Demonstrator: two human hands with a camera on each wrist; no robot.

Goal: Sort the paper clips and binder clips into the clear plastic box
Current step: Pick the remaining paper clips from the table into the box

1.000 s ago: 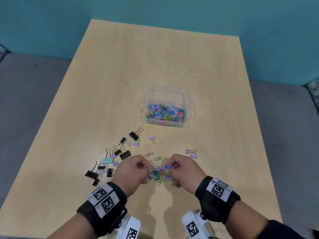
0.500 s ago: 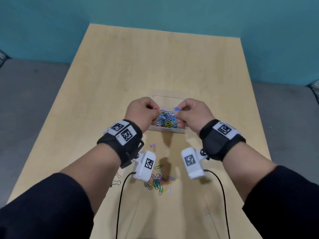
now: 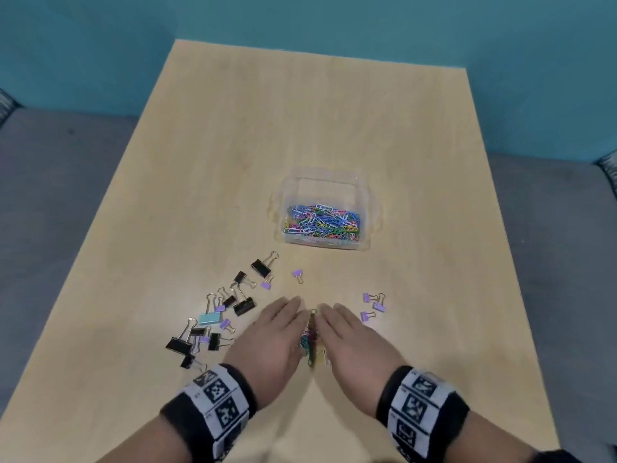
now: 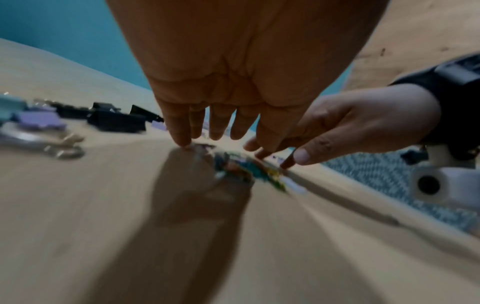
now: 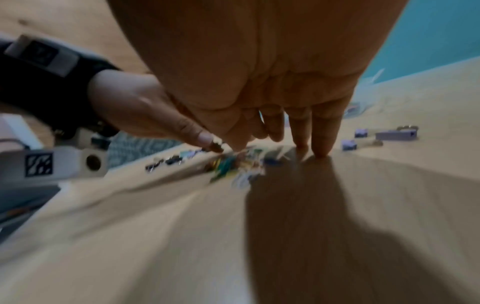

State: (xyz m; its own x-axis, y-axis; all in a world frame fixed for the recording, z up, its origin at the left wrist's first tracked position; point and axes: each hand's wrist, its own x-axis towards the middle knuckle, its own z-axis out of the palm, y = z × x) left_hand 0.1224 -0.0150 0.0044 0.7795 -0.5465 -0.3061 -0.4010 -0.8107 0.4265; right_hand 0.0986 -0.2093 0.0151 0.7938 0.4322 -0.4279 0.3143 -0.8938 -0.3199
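A clear plastic box (image 3: 365, 208) sits mid-table, its near half full of coloured paper clips (image 3: 323, 222). A small heap of loose coloured paper clips (image 3: 310, 339) lies near the front edge, squeezed between my two hands. My left hand (image 3: 273, 332) lies flat with straight fingers on the heap's left side, my right hand (image 3: 347, 335) flat on its right side. In the left wrist view the left hand (image 4: 218, 131) touches the table by the blurred heap (image 4: 249, 170); the right wrist view shows the right hand (image 5: 293, 135) beside the heap (image 5: 233, 166).
Several black, purple and one light blue binder clips (image 3: 217, 315) lie scattered left of my hands. A few small purple binder clips (image 3: 374, 304) lie to the right, one purple clip (image 3: 298, 275) ahead. The tan table (image 3: 317, 111) ends near my wrists.
Both hands came back from above the box to the loose heap near the front edge. They went from pinching clips to lying flat, pressing the heap together from both sides.
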